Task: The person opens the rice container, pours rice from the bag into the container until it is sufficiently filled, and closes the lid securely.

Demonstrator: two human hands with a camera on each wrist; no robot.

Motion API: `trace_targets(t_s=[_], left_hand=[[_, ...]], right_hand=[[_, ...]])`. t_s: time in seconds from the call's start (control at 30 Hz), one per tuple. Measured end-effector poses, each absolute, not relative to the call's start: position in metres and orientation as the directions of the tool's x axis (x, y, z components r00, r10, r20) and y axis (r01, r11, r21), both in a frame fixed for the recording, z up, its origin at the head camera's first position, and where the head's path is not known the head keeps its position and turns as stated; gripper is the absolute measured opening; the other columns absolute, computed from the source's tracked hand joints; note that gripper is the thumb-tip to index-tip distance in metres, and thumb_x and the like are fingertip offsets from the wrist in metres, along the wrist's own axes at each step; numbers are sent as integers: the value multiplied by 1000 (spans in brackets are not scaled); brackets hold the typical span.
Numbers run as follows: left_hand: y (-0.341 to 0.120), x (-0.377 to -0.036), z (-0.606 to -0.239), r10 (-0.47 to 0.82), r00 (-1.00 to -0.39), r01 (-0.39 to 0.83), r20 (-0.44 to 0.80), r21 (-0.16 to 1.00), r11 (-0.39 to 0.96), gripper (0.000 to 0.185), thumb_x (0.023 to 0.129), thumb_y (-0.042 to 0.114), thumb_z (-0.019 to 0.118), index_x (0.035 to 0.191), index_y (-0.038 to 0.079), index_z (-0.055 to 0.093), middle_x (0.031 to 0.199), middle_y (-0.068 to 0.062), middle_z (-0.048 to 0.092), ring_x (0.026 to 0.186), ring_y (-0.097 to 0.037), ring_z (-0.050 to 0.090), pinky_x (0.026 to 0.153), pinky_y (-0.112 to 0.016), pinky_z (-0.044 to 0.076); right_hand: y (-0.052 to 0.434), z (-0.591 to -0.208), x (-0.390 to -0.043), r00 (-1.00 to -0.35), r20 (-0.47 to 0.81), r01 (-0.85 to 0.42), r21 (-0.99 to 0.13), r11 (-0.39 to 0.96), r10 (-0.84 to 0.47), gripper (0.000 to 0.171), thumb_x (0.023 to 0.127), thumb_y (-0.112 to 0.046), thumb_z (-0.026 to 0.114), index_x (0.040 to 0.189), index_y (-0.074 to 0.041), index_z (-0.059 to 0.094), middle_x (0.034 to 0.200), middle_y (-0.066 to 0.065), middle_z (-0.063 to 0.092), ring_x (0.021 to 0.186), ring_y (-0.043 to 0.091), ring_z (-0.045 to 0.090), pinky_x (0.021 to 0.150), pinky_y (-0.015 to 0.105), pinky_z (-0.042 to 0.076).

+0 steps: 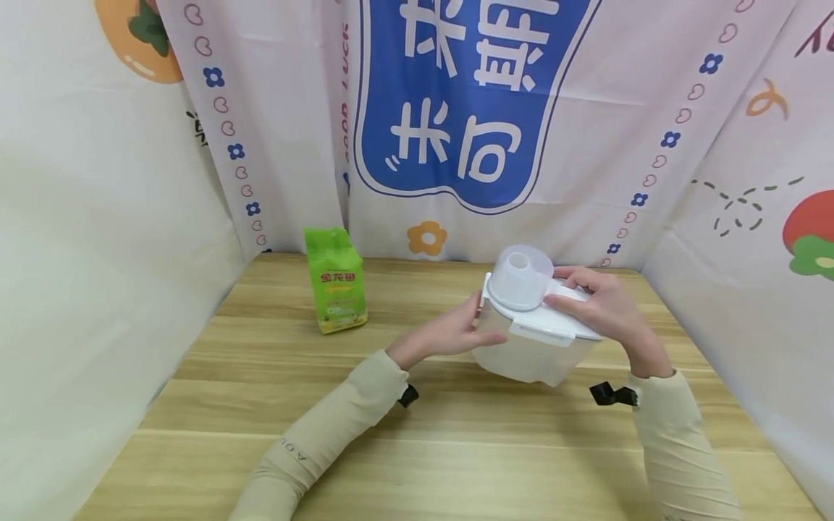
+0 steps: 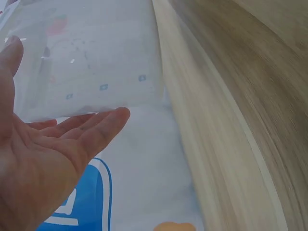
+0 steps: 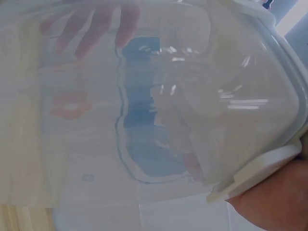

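Note:
A translucent plastic storage container (image 1: 531, 357) with a white lid (image 1: 544, 318) is tilted over the right half of the table. A clear measuring cup (image 1: 521, 278) sits upside down on the lid. My left hand (image 1: 456, 329) supports the container's left side, its fingers and thumb spread and nearly straight in the left wrist view. At the lid's right side my right hand (image 1: 602, 304) grips the container, thumb on top and fingers bent over the far edge. Through the see-through wall (image 3: 231, 130), the right wrist view shows blurred fingers on the other side.
A green bag (image 1: 339, 289) with printed lettering stands upright at the back left of the wooden table (image 1: 456, 463). Printed cloth (image 1: 293, 145) hangs behind the table and along both sides. Dark pieces show at both sleeve cuffs.

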State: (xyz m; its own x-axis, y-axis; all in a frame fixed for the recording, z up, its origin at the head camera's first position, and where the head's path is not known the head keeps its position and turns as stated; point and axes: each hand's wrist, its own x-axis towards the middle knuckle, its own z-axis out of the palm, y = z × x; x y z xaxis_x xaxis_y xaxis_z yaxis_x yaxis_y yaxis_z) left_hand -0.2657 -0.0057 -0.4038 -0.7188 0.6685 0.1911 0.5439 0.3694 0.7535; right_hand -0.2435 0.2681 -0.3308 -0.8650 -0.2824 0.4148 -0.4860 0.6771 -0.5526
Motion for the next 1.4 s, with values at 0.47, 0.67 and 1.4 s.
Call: trace_targets(t_s=[0.47, 0.67, 1.4], left_hand=[[-40, -265, -403, 649, -742, 443, 167, 849, 288, 97, 86, 37, 75, 156, 32, 8, 160, 1, 28, 137, -27, 45, 94, -35, 55], [-55, -264, -405, 632, -753, 439, 184, 856, 273, 101, 87, 35, 75, 155, 39, 2, 164, 7, 16, 144, -25, 35, 101, -43, 51], [-93, -263, -421, 523, -842, 325, 136, 901, 289, 95, 83, 35, 79, 156, 33, 16, 162, 4, 24, 142, -31, 37, 103, -48, 49]], right_hand=[[235, -335, -256, -866, 367, -497, -571, 654, -339, 26, 82, -34, 79, 75, -15, 64, 123, 7, 69, 112, 27, 63, 79, 26, 43], [221, -340, -268, -847, 370, -531, -572, 625, -381, 26, 82, -35, 79, 78, -14, 66, 122, 7, 69, 114, 29, 62, 84, 34, 43], [174, -353, -298, -805, 351, -588, -580, 564, -478, 28, 81, -34, 80, 73, -15, 62, 118, 5, 71, 112, 26, 64, 94, 41, 48]])
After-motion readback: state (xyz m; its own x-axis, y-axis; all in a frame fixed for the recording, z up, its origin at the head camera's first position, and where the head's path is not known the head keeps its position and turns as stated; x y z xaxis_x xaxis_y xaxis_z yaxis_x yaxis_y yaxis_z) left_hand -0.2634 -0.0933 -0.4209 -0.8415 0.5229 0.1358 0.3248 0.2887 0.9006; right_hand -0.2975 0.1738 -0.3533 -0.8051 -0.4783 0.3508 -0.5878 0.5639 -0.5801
